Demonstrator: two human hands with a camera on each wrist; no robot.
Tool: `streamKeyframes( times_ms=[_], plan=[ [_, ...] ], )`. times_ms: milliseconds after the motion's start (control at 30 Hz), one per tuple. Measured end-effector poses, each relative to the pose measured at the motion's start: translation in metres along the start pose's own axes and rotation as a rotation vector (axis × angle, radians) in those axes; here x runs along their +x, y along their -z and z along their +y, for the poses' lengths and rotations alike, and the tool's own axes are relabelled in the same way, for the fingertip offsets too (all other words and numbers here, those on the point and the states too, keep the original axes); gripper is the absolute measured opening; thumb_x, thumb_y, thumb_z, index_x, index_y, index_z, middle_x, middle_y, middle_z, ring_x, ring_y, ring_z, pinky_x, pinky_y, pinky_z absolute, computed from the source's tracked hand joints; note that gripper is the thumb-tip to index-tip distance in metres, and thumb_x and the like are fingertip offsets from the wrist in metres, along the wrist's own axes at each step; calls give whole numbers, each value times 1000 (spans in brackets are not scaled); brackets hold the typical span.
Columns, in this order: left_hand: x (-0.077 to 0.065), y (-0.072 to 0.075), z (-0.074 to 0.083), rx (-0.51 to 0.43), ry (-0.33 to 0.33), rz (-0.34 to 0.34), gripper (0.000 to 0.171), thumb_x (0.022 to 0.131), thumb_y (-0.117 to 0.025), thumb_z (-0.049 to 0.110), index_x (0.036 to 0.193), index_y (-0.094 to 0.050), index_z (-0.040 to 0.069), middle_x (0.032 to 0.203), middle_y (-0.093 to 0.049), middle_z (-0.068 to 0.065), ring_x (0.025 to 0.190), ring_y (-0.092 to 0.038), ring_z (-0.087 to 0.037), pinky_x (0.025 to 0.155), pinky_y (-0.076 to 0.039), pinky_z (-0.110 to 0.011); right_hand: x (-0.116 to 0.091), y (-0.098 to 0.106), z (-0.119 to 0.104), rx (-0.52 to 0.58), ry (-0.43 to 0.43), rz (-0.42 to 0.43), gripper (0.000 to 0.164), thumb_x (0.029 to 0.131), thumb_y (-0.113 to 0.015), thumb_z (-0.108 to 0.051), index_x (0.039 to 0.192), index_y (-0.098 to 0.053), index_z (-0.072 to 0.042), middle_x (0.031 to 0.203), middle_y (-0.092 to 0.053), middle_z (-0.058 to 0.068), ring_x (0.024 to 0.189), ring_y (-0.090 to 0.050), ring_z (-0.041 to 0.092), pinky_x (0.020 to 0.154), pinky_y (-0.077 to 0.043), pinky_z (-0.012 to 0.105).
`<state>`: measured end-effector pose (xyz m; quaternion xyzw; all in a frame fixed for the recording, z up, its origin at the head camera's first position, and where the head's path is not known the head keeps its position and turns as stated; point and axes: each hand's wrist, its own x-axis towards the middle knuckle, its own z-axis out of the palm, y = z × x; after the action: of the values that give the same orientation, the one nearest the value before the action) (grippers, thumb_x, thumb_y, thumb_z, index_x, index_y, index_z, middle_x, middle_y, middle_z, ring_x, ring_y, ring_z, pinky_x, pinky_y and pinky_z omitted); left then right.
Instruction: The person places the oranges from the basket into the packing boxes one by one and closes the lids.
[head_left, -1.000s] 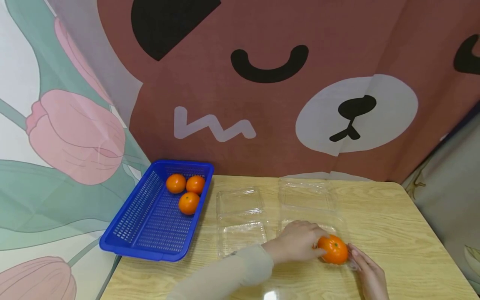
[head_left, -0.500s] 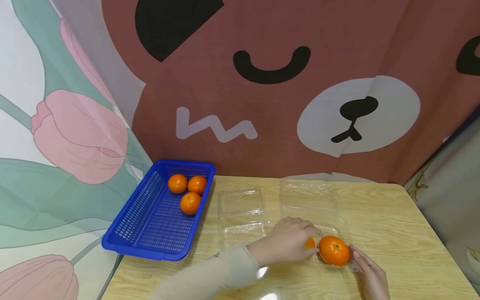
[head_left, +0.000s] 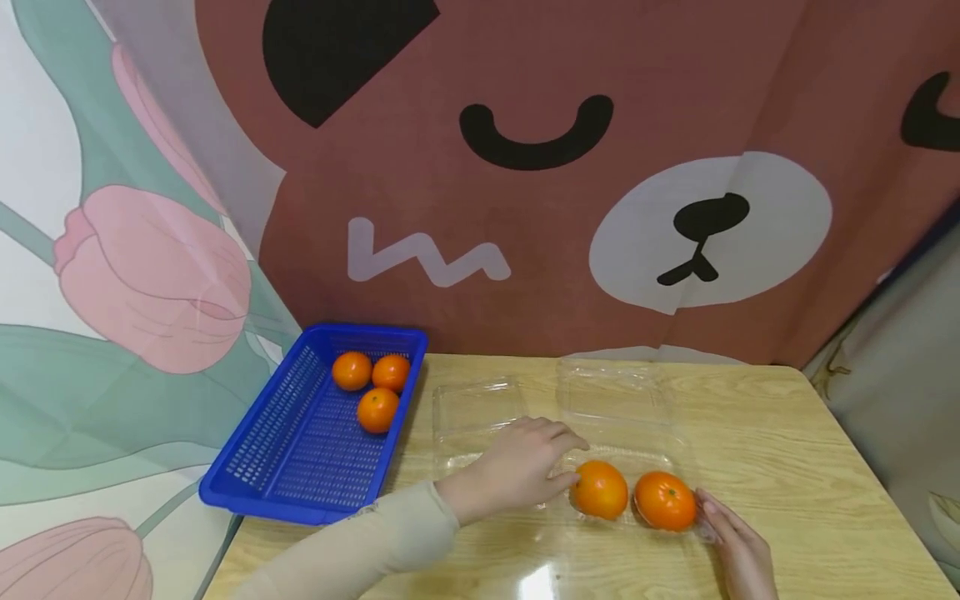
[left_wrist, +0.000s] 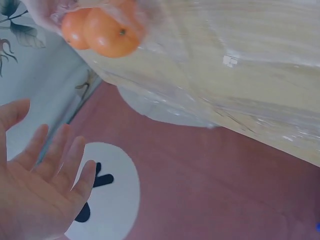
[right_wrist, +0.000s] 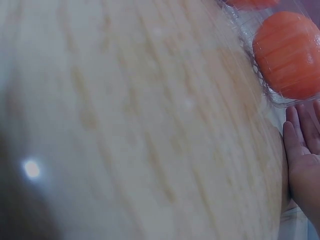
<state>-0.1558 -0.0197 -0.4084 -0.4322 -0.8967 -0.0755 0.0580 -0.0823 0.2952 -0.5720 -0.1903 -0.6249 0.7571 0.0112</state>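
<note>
Two oranges, a left one [head_left: 600,490] and a right one [head_left: 664,501], sit side by side in the front half of a clear plastic clamshell box [head_left: 615,393], its lid laid back. My left hand [head_left: 517,467] is just left of the left orange, palm facing it, with nothing held. In the left wrist view the left hand [left_wrist: 47,180] has its fingers spread and relaxed. At the box's right end, my right hand [head_left: 738,542] touches the wall beside the right orange. The right wrist view shows the right hand [right_wrist: 305,145] with extended fingers at the plastic edge.
A second clear clamshell box [head_left: 480,406] lies unfolded to the left, partly covered by the left arm. Farther left, a blue plastic basket [head_left: 300,510] holds three oranges [head_left: 378,410]. Behind the wooden table [head_left: 810,467] hangs a bear-print cloth [head_left: 540,250].
My left hand has drawn back leftward and let go of the left orange, which now shows fully beside the right one. The right hand stays at the box's right end.
</note>
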Motion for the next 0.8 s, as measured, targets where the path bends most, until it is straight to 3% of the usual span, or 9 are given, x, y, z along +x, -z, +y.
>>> streamKeyframes(
  times_ms=[433,667,800],
  plan=[
    [-43,13,-43,15,53,82,32,87,-62,37,115,-62,21,112,-62,5,106,-57,-14,93,-43,-34,-2,0,-2,-38,-10,-1,54,92,-57,-33,137,-41,-7,103,-61,-26,94,-58,-9,77,-42,6],
    [-62,23,-59,-180,147,44,30,88,-61,32,116,-62,21,114,-62,6,109,-56,-14,93,-44,-34,-2,-1,-1,-9,-8,3,45,92,-57,-31,133,-49,-15,102,-62,-25,93,-59,-7,77,-43,7],
    [-72,29,-70,-199,207,49,30,88,-61,35,116,-62,24,116,-61,9,109,-56,-12,90,-46,-34,-2,-1,-2,-27,-13,1,49,92,-57,-33,135,-46,-13,103,-61,-26,94,-58,-8,77,-42,6]
  ],
)
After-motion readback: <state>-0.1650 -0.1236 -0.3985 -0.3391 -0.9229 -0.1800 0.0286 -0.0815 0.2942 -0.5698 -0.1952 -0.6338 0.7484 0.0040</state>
